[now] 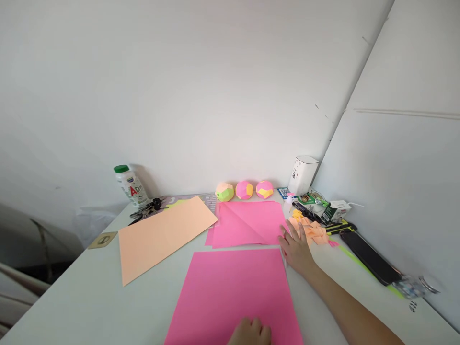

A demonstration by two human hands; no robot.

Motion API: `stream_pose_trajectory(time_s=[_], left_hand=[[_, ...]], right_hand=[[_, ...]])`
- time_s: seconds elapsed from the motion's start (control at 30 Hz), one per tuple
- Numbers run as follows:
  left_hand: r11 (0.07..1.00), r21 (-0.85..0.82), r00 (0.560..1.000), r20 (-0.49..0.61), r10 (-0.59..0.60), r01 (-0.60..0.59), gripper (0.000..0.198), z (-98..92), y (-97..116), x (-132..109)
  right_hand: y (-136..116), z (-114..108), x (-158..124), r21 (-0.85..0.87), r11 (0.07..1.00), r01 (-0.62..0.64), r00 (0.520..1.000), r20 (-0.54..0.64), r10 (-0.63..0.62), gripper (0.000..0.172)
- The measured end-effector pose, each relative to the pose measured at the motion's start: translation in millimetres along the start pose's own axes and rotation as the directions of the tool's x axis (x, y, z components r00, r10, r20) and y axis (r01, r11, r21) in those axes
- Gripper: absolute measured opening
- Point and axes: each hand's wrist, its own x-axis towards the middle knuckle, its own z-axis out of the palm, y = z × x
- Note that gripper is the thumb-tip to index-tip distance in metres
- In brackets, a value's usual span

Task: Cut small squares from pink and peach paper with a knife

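A large pink paper sheet [237,287] lies flat in front of me. My left hand [249,333] rests at its near edge with fingers curled under; the bottom of the picture cuts it off, and whatever its fingertips hold is hidden. Behind that sheet are more pink sheets [247,223], stacked slightly askew, the top one creased diagonally. My right hand [296,247], fingers spread, is at the right edge of this stack, beside peach paper pieces [316,233]. To the left, a peach sheet [165,239] lies at a slant.
Three many-sided paper balls [244,190] line the wall. A white bottle with a green cap [131,184] and scissors [147,209] are at back left. On the right are a white container [303,175], a small box [336,211], a yellow-black cutter [339,227] and a black phone [370,257].
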Motion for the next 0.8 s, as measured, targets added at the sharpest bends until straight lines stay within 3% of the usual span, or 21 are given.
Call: stream_pose_trajectory(time_s=[0.1,0.17,0.27,0.37,0.47,0.57,0.67,0.73,0.8], left_hand=[[1.000,-0.013,1.000,-0.013,0.014,-0.014,0.010,-7.5,-3.7,-7.5],[0.999,-0.036,0.999,-0.043,-0.008,0.006,0.025,-16.4,-18.7,-22.5],[0.974,-0.111,0.953,-0.209,-0.218,0.198,0.015,-18.6,-56.7,-59.6],[0.922,-0.087,0.852,-0.358,-0.382,0.376,0.037,0.9,-97.7,-99.7],[0.903,-0.103,0.843,-0.327,-0.427,0.417,0.059,26.0,-116.4,-120.6],[0.913,-0.128,0.867,-0.288,-0.408,0.387,0.065,34.7,-103.9,-115.5],[0.914,-0.227,0.865,-0.311,-0.395,0.336,0.065,24.6,-75.4,-99.3],[0.849,-0.429,0.822,-0.330,-0.465,0.308,0.062,14.1,-59.0,-89.9],[0.699,-0.675,0.760,-0.321,-0.566,0.235,0.056,5.8,-49.8,-83.5]], right_hand=[[-8.0,-6.6,1.5,-0.055,0.998,0.043,0.999,-0.011,-0.044,0.029],[-12.4,-9.4,1.4,-0.084,0.994,0.070,0.997,-0.018,-0.071,0.029],[-16.6,-12.2,0.9,-0.105,0.989,0.101,0.994,-0.024,-0.104,0.029],[-19.6,-15.6,1.2,-0.106,0.986,0.128,0.991,-0.022,-0.131,0.030],[-23.4,-20.7,1.9,-0.097,0.985,0.144,0.987,-0.062,-0.150,0.033],[-29.2,-25.6,1.5,-0.031,0.991,0.130,0.981,-0.140,-0.133,0.029],[-38.1,-26.3,-1.2,0.154,0.977,0.145,0.985,-0.121,-0.127,0.022],[-45.4,-23.7,-3.6,0.309,0.928,0.210,0.978,-0.056,-0.202,0.021],[-52.2,-19.8,-5.4,0.421,0.865,0.274,0.953,0.005,-0.304,0.022]])
